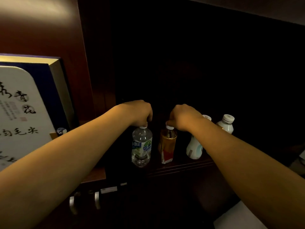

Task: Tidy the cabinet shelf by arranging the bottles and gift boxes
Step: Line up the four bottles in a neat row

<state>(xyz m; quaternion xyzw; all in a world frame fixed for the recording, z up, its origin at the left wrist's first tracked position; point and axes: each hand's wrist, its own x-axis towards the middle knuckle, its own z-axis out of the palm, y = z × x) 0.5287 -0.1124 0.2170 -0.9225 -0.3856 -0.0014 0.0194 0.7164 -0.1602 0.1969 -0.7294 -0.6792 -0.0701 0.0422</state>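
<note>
The left hand (140,111) grips the cap of a water bottle (142,146) and the right hand (183,116) pinches the cap of a tea bottle (167,144), both upright on the shelf (179,167), two white bottles (194,147) standing right, a gift box (28,109) left.

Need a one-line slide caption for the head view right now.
Left hand and right hand grip the caps of a water bottle and a tea bottle on a dark cabinet shelf.
</note>
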